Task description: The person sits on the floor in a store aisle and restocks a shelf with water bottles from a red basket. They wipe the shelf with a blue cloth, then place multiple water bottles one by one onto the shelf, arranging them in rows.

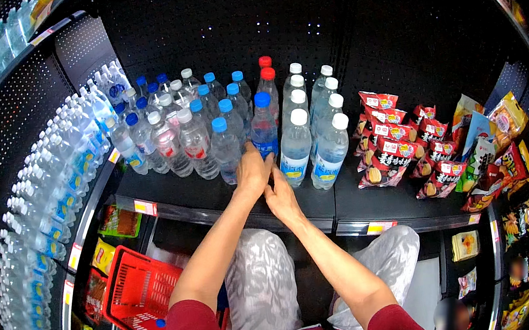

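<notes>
A plastic water bottle with a dark blue cap and blue label [264, 128] stands upright at the shelf's front, before two red-capped bottles [268, 86]. Around its lower left side curls my left hand [251, 170], covering part of the label and base. My right hand [284, 198] is at its lower front, fingertips against or very close to it; the exact contact is hidden. Left of my hands are light-blue-capped bottles [223, 145], the front one beside my left wrist. To the right stand two rows of white-capped bottles with blue-and-white labels [295, 154].
Red snack bags [388, 163] stand in rows farther right, beside mixed snack packets [481, 155]. A long bank of bottled water [73, 162] curves along the left. Below the shelf's front edge [295, 220], a red shopping basket [137, 296] sits left of my knees, with a blue-capped item inside.
</notes>
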A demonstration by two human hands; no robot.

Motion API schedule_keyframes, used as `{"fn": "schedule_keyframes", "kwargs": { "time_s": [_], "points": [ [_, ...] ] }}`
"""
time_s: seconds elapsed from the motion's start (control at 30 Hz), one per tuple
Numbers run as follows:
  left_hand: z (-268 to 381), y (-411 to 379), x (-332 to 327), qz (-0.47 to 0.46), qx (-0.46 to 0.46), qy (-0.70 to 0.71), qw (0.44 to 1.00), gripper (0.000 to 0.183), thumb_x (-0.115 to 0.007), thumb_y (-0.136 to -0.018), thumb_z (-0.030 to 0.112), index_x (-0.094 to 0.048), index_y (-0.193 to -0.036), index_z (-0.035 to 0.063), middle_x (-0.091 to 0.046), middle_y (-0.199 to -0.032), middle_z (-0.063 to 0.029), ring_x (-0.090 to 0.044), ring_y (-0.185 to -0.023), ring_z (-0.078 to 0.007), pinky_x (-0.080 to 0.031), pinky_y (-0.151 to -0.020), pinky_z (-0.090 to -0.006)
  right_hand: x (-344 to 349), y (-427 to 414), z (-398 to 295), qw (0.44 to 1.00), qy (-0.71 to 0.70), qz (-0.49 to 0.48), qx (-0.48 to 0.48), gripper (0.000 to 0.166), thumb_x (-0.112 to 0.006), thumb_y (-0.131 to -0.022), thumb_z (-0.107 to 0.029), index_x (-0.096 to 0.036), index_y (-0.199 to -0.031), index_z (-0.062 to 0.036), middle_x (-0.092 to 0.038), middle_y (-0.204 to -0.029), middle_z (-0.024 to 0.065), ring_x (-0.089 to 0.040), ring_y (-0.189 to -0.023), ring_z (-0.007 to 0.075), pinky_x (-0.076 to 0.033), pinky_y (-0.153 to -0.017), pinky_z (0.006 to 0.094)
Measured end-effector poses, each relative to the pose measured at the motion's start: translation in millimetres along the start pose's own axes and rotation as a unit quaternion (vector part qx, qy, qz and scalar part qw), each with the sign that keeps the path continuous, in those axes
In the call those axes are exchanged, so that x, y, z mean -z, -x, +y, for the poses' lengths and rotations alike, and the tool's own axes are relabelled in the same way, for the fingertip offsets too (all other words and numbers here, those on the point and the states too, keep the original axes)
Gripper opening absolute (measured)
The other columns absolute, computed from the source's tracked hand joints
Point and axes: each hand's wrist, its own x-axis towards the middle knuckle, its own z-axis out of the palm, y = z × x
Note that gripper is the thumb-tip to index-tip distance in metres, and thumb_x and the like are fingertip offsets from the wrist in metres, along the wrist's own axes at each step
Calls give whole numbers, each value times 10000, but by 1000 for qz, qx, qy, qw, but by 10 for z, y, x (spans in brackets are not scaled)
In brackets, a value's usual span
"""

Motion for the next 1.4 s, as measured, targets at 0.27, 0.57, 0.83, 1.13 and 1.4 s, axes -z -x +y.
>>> {"fn": "schedule_keyframes", "kwargs": {
  "time_s": [0.27,0.57,0.83,1.13,1.4],
  "points": [
    [42,-60,-6,-27,32,11,999,664,-693,-920,263,-394,-1345,-149,-653,-1060,-374,-655,-1023,-495,-527,-874,-518,-80,-103,109,999,-30,3,-10,616,-545,-963,-96,-311,-1510,68,-448,-1485,294,-426,-1400,382,-319,-1160,405],
    [-26,-119,-84,-25,49,38,998,667,-689,-921,233,-380,-1372,-148,-637,-1099,-386,-644,-1060,-493,-520,-902,-513,-111,-159,90,998,-58,-9,-19,557,-536,-989,-153,-369,-1478,54,-502,-1440,287,-470,-1365,366,-349,-1131,401],
    [-79,-43,-77,-21,30,51,998,612,-655,-943,250,-410,-1323,-161,-610,-1176,-382,-626,-1110,-473,-514,-925,-498,-77,-65,43,999,-33,-15,-23,439,-541,-981,-117,-470,-1372,69,-557,-1347,308,-527,-1277,433,-413,-1061,453],
    [-699,1753,919,118,-42,136,983,277,-648,-940,122,-645,-1180,-18,-675,-1097,-184,-674,-1016,-309,-527,-880,-377,75,724,-597,991,-77,-111,1,274,-550,-972,-41,-632,-1231,-11,-642,-1179,177,-655,-1058,310,-533,-879,385],
    [-2761,3674,1355,110,165,-312,929,456,-720,-866,253,-610,-1209,-25,-617,-1183,-240,-567,-1148,-395,-450,-988,-512,-20,908,-661,979,59,-136,138,249,-540,-995,-206,-728,-1017,-44,-710,-1000,124,-632,-975,325,-497,-864,410]
  ]
}}
